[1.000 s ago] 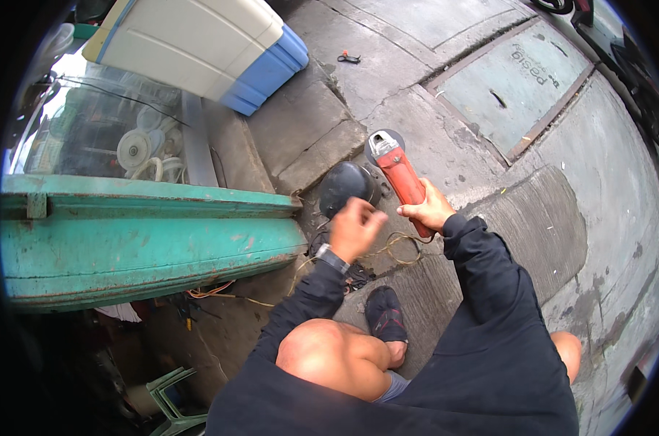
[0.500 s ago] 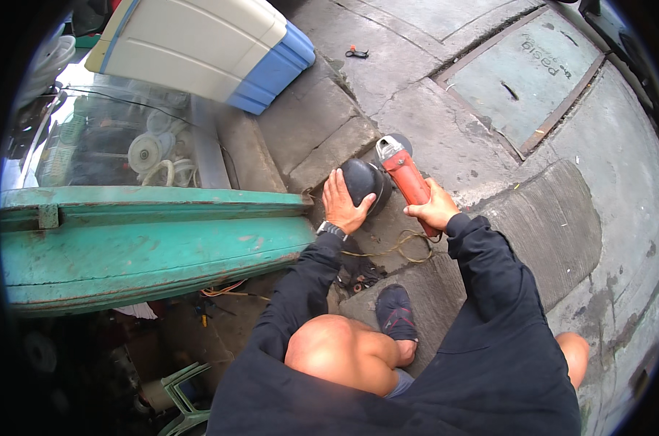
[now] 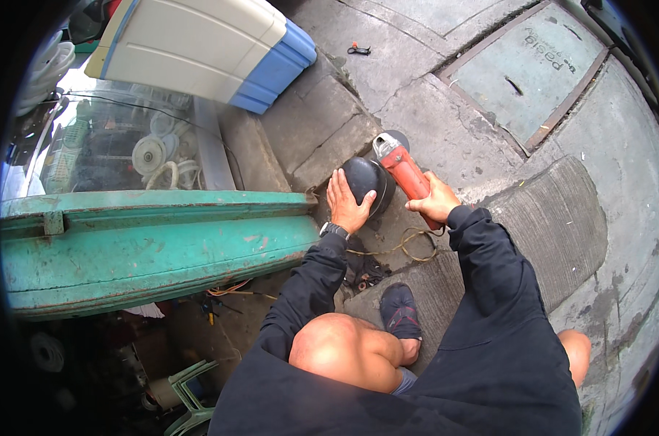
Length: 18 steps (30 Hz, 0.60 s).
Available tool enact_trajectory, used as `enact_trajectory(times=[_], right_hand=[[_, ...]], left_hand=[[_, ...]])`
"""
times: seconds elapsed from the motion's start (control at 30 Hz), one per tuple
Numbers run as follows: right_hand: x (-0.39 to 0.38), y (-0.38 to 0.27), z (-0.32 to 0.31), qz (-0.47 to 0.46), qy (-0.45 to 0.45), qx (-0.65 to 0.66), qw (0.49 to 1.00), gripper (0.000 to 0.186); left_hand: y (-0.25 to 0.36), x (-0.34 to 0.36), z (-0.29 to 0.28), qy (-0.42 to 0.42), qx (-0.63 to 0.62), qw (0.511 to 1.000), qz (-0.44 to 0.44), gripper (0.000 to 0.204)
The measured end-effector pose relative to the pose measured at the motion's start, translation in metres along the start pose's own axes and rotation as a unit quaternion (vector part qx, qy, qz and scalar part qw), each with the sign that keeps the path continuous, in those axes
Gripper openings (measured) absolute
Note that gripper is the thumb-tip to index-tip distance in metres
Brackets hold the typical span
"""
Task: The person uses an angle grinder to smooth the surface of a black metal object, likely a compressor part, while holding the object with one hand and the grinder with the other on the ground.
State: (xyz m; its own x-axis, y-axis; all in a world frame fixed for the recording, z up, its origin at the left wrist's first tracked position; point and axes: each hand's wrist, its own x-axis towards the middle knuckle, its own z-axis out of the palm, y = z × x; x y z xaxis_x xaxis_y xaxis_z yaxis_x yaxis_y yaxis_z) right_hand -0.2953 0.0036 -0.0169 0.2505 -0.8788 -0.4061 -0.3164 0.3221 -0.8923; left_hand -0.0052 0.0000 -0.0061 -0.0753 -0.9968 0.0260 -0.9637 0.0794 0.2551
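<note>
The concrete pavement (image 3: 489, 131) is carrying everything here, its slabs running up to a metal hatch cover (image 3: 522, 69) near its far right corner. Along the pavement's left edge a worn green cabinet (image 3: 148, 247) with a glass top is standing, and a white and blue cooler box (image 3: 198, 43) is sitting tilted above it at the far left. The person is crouching at the near edge, a bare knee and dark sleeves coming up from the bottom, one dark shoe (image 3: 400, 312) planted on the concrete.

A round black dome-shaped part (image 3: 369, 182) is lying on the pavement just off the cabinet's right end, close to the middle of the slabs. The left hand (image 3: 347, 207) is pressing flat on its left side, fingers spread wide and laid over the curve, a wristwatch (image 3: 334, 230) showing at the cuff. The right hand (image 3: 436, 203) is gripping the body of a red angle grinder (image 3: 402, 171), fingers wrapped tight round it, the grinder's head meeting the dome's right side. A thin yellowish cord (image 3: 409, 247) is looping on the concrete just below the hands.
</note>
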Motion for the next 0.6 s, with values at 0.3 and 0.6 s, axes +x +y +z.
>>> enact_trajectory(times=[0.3, 0.6], right_hand=[[0.0047, 0.008, 0.0008, 0.006, -0.008, -0.003, 1.0, 0.108], [0.0028, 0.0035, -0.0034, -0.006, 0.004, -0.036, 0.999, 0.101]], left_hand=[[0.005, -0.0001, 0.0011, 0.003, 0.002, 1.0, -0.002, 0.109], [0.0088, 0.002, -0.0016, -0.01, 0.001, 1.0, -0.024, 0.11]])
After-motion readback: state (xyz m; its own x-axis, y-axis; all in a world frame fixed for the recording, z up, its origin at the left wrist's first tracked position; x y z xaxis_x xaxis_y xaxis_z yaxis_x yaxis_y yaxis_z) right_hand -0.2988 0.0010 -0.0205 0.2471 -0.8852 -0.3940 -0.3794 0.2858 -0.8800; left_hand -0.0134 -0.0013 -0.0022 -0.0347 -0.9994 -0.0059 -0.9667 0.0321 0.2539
